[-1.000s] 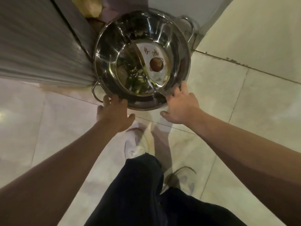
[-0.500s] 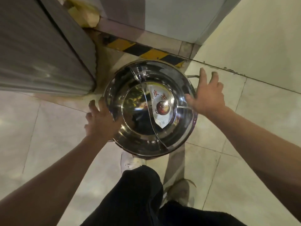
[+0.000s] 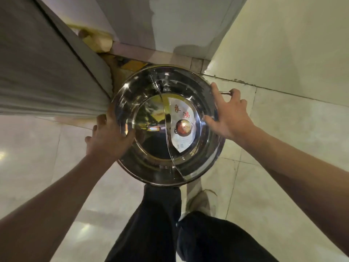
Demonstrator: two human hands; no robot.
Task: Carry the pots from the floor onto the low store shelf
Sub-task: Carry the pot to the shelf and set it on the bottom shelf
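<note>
A large shiny steel pot with a curved divider and a white paper label inside fills the middle of the view, held above the tiled floor. My left hand grips its left rim, thumb over the edge. On the right rim my right hand is closed, fingers around the wire handle. The pot's left handle is hidden under my left hand.
A grey ribbed panel stands close on the left, a pale wall on the right, and a grey wall corner ahead. Yellow foam sits at the panel's base. My dark trousers and shoe are below the pot.
Both hands reached the pot, took hold of its sides and lifted it up toward me, away from the corner; it now looks larger and nearer.
</note>
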